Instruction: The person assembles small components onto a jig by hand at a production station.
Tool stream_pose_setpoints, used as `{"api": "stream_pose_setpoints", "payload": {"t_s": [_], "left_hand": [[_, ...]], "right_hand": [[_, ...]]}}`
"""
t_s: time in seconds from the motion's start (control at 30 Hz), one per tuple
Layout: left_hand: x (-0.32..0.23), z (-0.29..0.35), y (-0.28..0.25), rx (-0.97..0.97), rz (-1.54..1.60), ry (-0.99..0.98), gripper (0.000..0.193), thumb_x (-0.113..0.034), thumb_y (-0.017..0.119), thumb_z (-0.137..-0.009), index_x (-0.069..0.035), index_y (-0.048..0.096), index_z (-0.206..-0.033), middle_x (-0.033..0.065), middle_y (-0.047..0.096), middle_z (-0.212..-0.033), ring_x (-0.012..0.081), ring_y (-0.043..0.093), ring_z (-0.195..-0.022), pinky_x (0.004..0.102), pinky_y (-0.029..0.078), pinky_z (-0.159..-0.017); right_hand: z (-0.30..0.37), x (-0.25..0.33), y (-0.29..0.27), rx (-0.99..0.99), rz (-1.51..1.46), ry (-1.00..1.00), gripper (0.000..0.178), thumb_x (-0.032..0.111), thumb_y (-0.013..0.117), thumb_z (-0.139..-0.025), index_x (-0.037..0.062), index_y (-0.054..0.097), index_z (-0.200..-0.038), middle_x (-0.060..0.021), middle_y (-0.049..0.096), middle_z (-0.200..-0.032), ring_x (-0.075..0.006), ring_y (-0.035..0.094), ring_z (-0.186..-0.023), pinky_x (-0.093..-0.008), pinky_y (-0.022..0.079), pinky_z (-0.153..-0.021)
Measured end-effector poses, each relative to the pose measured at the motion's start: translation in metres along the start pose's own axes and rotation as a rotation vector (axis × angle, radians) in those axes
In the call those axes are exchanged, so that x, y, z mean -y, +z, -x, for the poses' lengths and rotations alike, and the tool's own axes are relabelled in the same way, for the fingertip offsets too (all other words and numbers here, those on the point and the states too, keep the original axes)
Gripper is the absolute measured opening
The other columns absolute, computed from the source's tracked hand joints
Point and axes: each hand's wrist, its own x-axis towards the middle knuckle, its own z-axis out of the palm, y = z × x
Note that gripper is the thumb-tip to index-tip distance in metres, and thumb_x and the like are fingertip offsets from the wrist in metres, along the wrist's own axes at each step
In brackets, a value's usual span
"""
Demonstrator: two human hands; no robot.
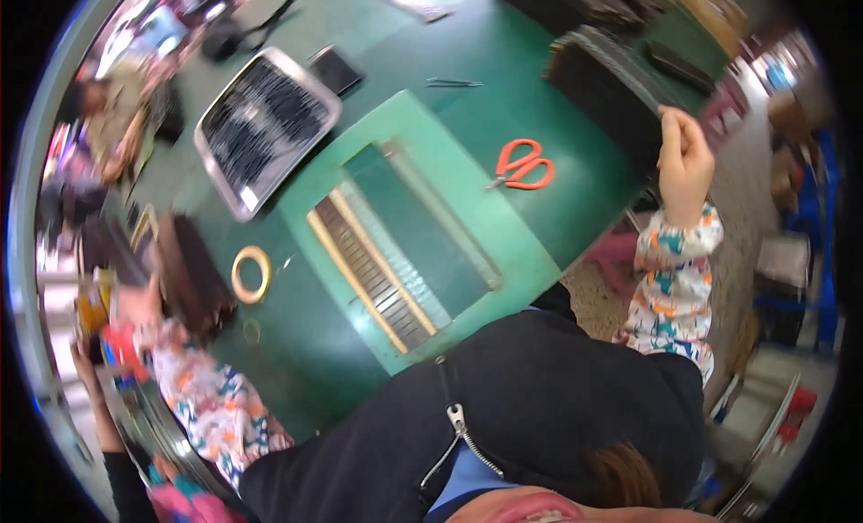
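On the green table lies a light-green board with a recessed middle. Across it runs a strip of dark brown pieces between two pale wooden bars, beside a clear ruler-like strip. My right hand is at the right edge of the table, fingers curled together at the near corner of a dark stack of sheets; what they hold, if anything, is hidden. Far left, my left hand is smeared by motion next to a dark brown stack; its fingers are unclear.
Orange-handled scissors lie right of the board. A metal tray of thin dark pieces sits at the back left, near a small black box. Tweezers lie farther back. A yellow tape roll is at left. Another person sits at far left.
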Motion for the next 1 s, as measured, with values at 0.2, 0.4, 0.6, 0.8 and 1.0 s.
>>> {"api": "stream_pose_setpoints", "payload": {"t_s": [0.2, 0.4, 0.6, 0.8, 1.0], "left_hand": [[-0.190, 0.110, -0.119, -0.042, 0.477, 0.198, 0.077, -0.042, 0.078, -0.070, 0.005, 0.045, -0.123, 0.0300, 0.056, -0.116, 0.0459, 0.055, -0.108, 0.0476, 0.047, -0.089], [-0.215, 0.174, -0.100, -0.133, 0.432, 0.123, 0.077, -0.033, 0.078, -0.066, -0.003, 0.038, -0.124, 0.0214, 0.059, -0.105, 0.0391, 0.064, -0.087, 0.0458, 0.055, -0.072], [-0.224, 0.218, -0.120, -0.011, 0.667, 0.114, 0.076, -0.029, 0.077, -0.073, 0.000, 0.039, -0.132, 0.0221, 0.059, -0.109, 0.0362, 0.061, -0.101, 0.0417, 0.051, -0.083], [-0.167, 0.237, -0.072, 0.135, 0.944, 0.031, 0.064, -0.026, 0.071, -0.081, -0.002, 0.042, -0.134, 0.0267, 0.055, -0.108, 0.0403, 0.058, -0.099, 0.0419, 0.047, -0.089], [-0.177, 0.252, -0.033, 0.336, 0.918, -0.164, 0.064, -0.027, 0.072, -0.082, -0.003, 0.045, -0.134, 0.0301, 0.052, -0.112, 0.0406, 0.057, -0.098, 0.0407, 0.047, -0.090]], "right_hand": [[0.063, 0.065, 0.157, 0.776, -0.274, -0.151, 0.019, 0.015, 0.058, -0.096, -0.0020, 0.066, -0.102, 0.0018, 0.056, -0.067, -0.0035, 0.046, -0.056, -0.0214, 0.038, -0.049], [0.129, 0.104, 0.280, 1.434, -0.679, 0.011, 0.029, 0.020, 0.051, -0.100, 0.0022, 0.058, -0.121, -0.0038, 0.064, -0.089, -0.0069, 0.057, -0.069, -0.0210, 0.046, -0.063], [0.177, 0.143, 0.363, 1.513, -1.178, 0.757, 0.038, 0.020, 0.048, -0.101, 0.0051, 0.043, -0.136, -0.0081, 0.055, -0.129, -0.0152, 0.056, -0.110, -0.0290, 0.047, -0.086], [0.201, 0.150, 0.381, 1.431, -1.359, 0.712, 0.033, 0.016, 0.048, -0.101, 0.0057, 0.046, -0.132, -0.0068, 0.057, -0.127, -0.0169, 0.055, -0.112, -0.0334, 0.046, -0.094], [0.213, 0.141, 0.378, 1.390, -1.345, 0.956, 0.027, 0.014, 0.049, -0.100, 0.0059, 0.050, -0.125, -0.0068, 0.059, -0.122, -0.0175, 0.056, -0.111, -0.0363, 0.047, -0.095]]}}
